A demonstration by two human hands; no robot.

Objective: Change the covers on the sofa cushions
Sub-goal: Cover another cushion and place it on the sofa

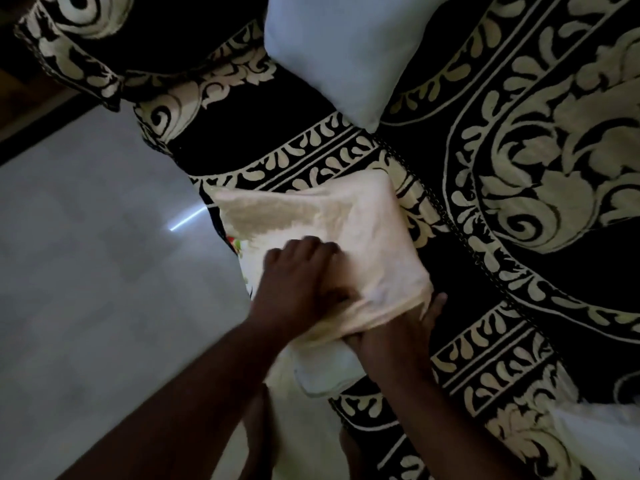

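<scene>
1. Two hands are working one cushion: I am keeping the cream-covered cushion [332,244] lying at the front edge of the sofa seat [450,306], where the seat is carrying its weight and the open end is facing me.
2. My left hand [298,282] is lying on top of the cream cover, knuckles up, fingers curled down into the fabric near its open hem; I judge I am pinching the cloth there to drag it along the pad.
3. My right hand [398,337] is sitting at the cover's near corner, fingers stretched out towards the black-and-cream seat cloth and partly tucked under the bunched hem. Whether it is gripping cloth or only bracing, I cannot tell.
4. The white inner pad [322,372] is poking out of the opening just below my hands, so the cover is only partly on or partly off; which way it is going is not clear.
5. A bare pale-blue cushion [346,53] is resting further back on the seat, well apart, probably waiting its turn.
6. A patch of red and green print [237,244] is showing at the cover's left edge, too blurred to read.
7. The dim light and motion blur are hiding my fingertips, and white fabric [602,434] at the lower right corner is cut off.
</scene>
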